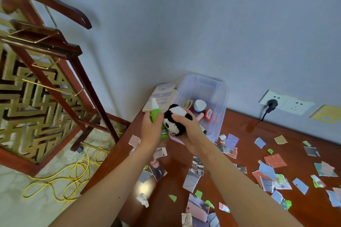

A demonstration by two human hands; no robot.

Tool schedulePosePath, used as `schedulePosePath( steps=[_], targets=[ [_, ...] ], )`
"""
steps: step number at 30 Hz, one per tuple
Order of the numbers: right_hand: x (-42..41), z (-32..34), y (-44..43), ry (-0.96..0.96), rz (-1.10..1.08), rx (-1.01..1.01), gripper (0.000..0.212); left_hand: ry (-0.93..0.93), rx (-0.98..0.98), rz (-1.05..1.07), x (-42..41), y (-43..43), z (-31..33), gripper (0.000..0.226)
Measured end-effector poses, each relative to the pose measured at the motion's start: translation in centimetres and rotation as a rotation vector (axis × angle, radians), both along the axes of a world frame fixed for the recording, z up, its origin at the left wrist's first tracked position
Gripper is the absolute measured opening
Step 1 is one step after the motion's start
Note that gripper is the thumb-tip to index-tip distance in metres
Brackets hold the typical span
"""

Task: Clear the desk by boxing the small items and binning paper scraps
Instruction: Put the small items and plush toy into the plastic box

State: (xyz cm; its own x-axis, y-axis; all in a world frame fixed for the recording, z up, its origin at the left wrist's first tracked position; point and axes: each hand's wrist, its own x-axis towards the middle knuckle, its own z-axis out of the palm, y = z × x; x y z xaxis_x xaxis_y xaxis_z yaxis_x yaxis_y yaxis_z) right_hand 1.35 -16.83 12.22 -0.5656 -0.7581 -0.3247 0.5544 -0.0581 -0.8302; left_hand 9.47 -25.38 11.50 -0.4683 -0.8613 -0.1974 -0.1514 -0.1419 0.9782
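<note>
Head camera, nearest first: torn paper scraps point(191, 178) lie scattered across the red-brown desk point(245, 127), green, pink, blue and photo-printed pieces, thickest toward the right side and under the two forearms. A crumpled white bit point(143, 200) sits near the desk's left edge.

Farther out, both hands are raised just in front of the box. The left hand point(151, 131) has its fingers wrapped round a green spray bottle point(156, 116) with a white cap, held tilted. The right hand point(188, 134) clutches a small panda plush point(174, 116) from behind, fingers curled over its back; the toy touches the bottle.

Just beyond them stands a clear plastic box point(219, 94), lidless, at the desk's far left corner against the wall. Inside it lie a white jar point(200, 105) with a blue label, a red-and-white item point(208, 114), a pink stick-like thing point(200, 115) and what may be a yellowish card point(188, 104); blur keeps me from naming them better. A pale booklet point(162, 96) lies flat, touching the box's left wall.

On the wall behind, a black plug point(272, 103) sits in a white socket. Left of the desk, a yellow cable point(73, 175) loops over the floor beside carved wooden furniture point(55, 72).
</note>
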Motion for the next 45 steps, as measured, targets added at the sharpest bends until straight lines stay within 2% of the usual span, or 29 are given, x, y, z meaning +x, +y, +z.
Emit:
schedulePosePath(
  steps=[4,10,13,17,20,23,25,28,30,32,36,39,41,43,45],
  targets=[
    [-2.7,1.4,0.3,0.033,-0.071,-0.035,0.031,0.023,-0.015,-0.076,-2.8,-0.2,1.3,0.010],
    [-6.6,1.0,1.6,0.088,-0.207,0.048,0.039,-0.040,-0.017,-0.238,-7.3,-0.2,1.3,0.010],
    [-8.1,0.4,2.1,0.100,-0.262,0.105,0.040,-0.130,-0.047,-0.322,-9.3,-0.2,0.7,0.013],
    [-9.5,-1.0,2.1,0.168,-0.289,0.226,0.044,-0.237,0.038,-0.419,-11.2,-0.6,-0.9,0.021],
    [-10.5,-2.4,1.6,0.359,-0.214,0.431,0.045,-0.392,-0.003,-0.475,-12.2,-1.3,-2.5,0.027],
    [-11.4,-3.2,0.7,0.683,-0.013,0.631,0.046,-0.556,-0.008,-0.547,-13.2,-2.4,-4.1,0.027],
    [-12.1,-3.8,-0.1,0.858,0.143,0.755,0.049,-0.685,-0.026,-0.615,-13.7,-3.0,-5.0,0.038],
    [-13.0,-4.8,-1.2,0.946,0.456,0.942,0.051,-0.826,-0.069,-0.755,-14.4,-3.7,-6.7,0.045],
    [-13.2,-5.5,-1.6,0.967,0.630,1.040,0.052,-0.861,-0.066,-0.810,-14.8,-3.8,-7.4,0.040],
    [-13.2,-5.9,-1.9,0.981,0.712,1.101,0.057,-0.880,-0.035,-0.850,-15.3,-3.8,-7.9,0.030],
    [-13.1,-6.9,-2.4,0.962,0.763,1.169,0.054,-0.880,0.060,-0.869,-15.7,-3.8,-8.6,0.020],
    [-12.9,-6.9,-2.5,0.956,0.808,1.185,0.043,-0.884,0.148,-0.823,-15.7,-3.9,-9.2,0.026],
    [-12.8,-6.6,-2.5,0.976,0.820,1.177,0.045,-0.874,0.202,-0.805,-15.7,-4.1,-9.3,0.017],
    [-13.0,-6.5,-2.3,0.985,0.742,1.133,0.043,-0.845,0.234,-0.744,-15.6,-4.0,-8.9,0.009],
    [-13.1,-6.2,-2.0,0.929,0.542,1.004,0.042,-0.778,0.185,-0.696,-15.8,-4.1,-9.1,0.017]
  ],
)
